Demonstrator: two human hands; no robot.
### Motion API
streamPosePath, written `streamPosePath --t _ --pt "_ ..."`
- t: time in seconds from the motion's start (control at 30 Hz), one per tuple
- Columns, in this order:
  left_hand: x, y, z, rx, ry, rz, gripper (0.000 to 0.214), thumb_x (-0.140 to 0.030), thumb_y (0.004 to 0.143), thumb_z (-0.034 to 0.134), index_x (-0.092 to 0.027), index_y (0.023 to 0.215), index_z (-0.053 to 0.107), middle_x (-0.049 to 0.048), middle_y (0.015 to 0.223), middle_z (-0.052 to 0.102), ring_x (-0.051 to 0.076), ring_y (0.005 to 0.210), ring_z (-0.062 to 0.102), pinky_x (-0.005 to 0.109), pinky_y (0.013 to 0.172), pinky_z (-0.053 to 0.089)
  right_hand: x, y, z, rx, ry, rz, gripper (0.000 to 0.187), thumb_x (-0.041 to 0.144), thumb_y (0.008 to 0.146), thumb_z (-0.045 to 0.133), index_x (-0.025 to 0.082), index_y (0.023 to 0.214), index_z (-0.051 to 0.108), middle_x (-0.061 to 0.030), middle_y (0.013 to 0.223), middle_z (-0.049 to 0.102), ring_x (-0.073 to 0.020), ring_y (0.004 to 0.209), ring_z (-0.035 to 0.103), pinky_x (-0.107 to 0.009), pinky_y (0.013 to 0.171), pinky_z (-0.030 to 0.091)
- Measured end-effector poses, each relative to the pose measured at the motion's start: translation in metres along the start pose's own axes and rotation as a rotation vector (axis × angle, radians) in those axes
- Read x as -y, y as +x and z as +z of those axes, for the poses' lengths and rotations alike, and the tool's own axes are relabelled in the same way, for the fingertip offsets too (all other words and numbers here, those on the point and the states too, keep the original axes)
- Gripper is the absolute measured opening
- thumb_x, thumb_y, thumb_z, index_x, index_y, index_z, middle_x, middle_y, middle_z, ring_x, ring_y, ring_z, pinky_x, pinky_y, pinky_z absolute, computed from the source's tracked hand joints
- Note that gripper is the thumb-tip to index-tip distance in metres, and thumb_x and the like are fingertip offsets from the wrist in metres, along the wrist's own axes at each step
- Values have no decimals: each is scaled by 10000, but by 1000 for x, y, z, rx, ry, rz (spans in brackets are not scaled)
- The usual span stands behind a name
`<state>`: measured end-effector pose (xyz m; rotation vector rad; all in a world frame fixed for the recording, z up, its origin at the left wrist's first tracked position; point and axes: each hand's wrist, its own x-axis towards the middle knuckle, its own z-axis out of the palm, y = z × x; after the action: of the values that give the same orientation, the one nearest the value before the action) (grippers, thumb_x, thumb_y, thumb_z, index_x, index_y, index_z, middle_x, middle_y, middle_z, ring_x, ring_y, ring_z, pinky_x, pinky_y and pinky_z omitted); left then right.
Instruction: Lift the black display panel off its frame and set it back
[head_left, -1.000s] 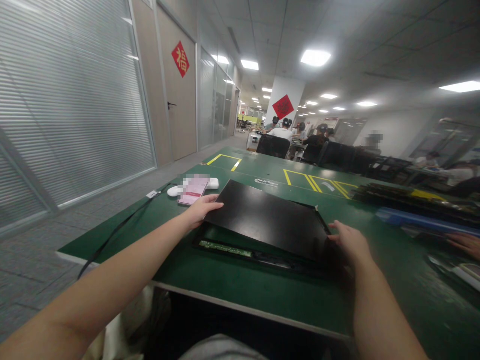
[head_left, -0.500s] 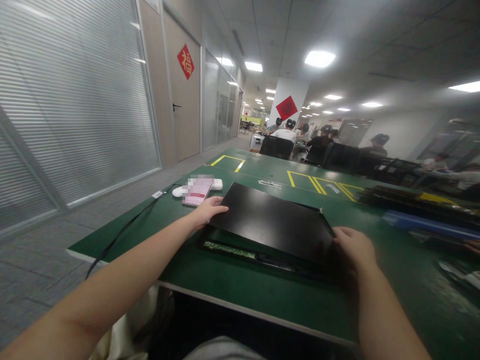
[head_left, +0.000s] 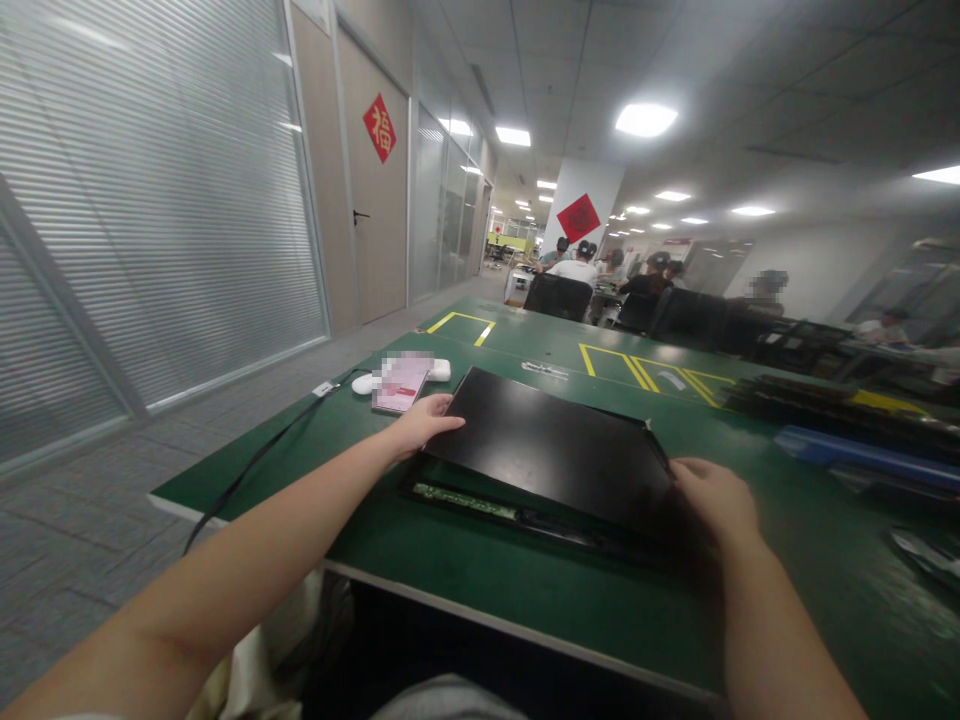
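Observation:
A flat black display panel (head_left: 555,440) lies tilted over a shallow black frame (head_left: 592,538), with its near edge apart from the frame's near side. Along that side a strip of green circuit board (head_left: 465,501) shows. My left hand (head_left: 426,425) grips the panel's left edge, thumb on top and fingers underneath, mostly hidden. At the opposite end, my right hand (head_left: 716,495) is closed around the right edge. Its fingertips are partly hidden, and the panel covers most of the frame.
A phone (head_left: 401,384) rests on a white object (head_left: 439,370) at the left, near a black strap (head_left: 262,460). Dark stacked parts (head_left: 810,405) and a blue tray (head_left: 840,447) are on the right of the green table (head_left: 525,590). Several people sit beyond.
The view has swung slightly left, so everything appears a little farther right. Both hands keep their hold on the panel, which stays about where it was over the frame.

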<state>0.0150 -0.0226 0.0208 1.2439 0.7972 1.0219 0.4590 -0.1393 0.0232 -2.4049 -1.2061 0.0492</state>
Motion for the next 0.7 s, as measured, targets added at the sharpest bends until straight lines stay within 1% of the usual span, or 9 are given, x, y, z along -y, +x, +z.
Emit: streamPosePath --t 0.13,0.27,0.47,0.6,0.7 --pt "1 0 0 -19 -23 -8 559 -243 558 922 -142 1035 650 103 994 774 272 969 729 421 922 547 -1 1 1 14 13 -15 444 509 810 506 260 1033 799 -100 1023 768 -322 1025 675 -384 812 495" --pt "0 0 1 -29 -38 -13 567 -241 568 918 -157 1047 628 87 998 774 268 970 730 413 910 554 0 0 0 38 25 16 452 506 814 496 259 1045 795 -91 1056 761 -313 1011 675 -380 801 496" --pt "-1 -2 2 -37 -48 -28 591 -228 568 915 -159 1051 583 71 967 767 212 815 738 353 809 574 1 0 -2 64 -14 -14 428 479 815 506 267 1049 795 -82 1067 761 -313 1025 675 -375 804 497" --pt "0 -2 1 -13 -49 -57 605 -226 592 904 -179 1073 541 46 884 759 216 736 740 352 734 576 2 0 -2 60 -41 -32 402 448 808 521 264 1031 800 -82 1039 767 -316 1007 681 -374 800 498" --pt "1 -2 0 -14 -52 -65 615 -218 601 898 -187 1090 527 38 859 753 220 709 738 352 705 575 2 0 -2 76 -30 -26 397 448 797 528 271 1026 800 -76 1033 768 -314 1002 680 -376 806 500"
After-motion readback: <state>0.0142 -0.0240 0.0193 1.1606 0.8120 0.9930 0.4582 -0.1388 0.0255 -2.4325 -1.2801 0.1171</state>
